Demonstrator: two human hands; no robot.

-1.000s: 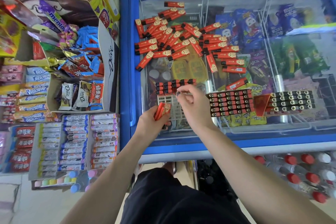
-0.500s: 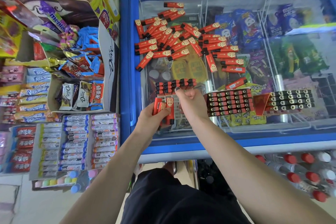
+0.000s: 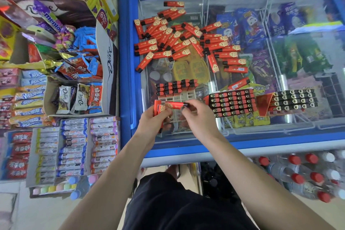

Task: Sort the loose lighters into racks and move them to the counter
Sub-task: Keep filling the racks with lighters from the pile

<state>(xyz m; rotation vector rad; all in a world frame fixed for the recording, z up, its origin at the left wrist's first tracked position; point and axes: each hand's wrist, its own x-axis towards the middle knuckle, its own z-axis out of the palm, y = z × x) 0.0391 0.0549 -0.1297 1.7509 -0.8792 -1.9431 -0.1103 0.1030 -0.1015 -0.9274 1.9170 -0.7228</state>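
The step in hand is loading the partly filled rack point(image 3: 176, 91), which lies on the glass lid of the chest freezer point(image 3: 242, 137) and serves here as the landmark. Only its far rows carry lighters; the rows nearer the person show bare pale slots.

Just on the person's side of that rack, the left hand point(image 3: 154, 120) grips a small bundle of red lighters point(image 3: 158, 108), its fingers curled round them. Beside it the right hand point(image 3: 197, 115) pinches a single red lighter point(image 3: 175, 105) by its black cap end, holding it lying sideways above the rack's empty slots, its far end touching or very near the bundle.

Beyond the rack, further across the lid, lies the heap of loose lighters point(image 3: 184, 37), still large. To the rack's right sit a full rack point(image 3: 230, 102), and past that another full rack point(image 3: 294, 100) with a red flap at its near end. One stray lighter point(image 3: 239, 83) lies just beyond the first full rack.

The next move likely calls for turning the pinched lighter upright, cap upward as its neighbours stand, and pressing it into the nearest free slot beside the filled rows. Much sorting remains, and no rack looks yet moved to any counter.
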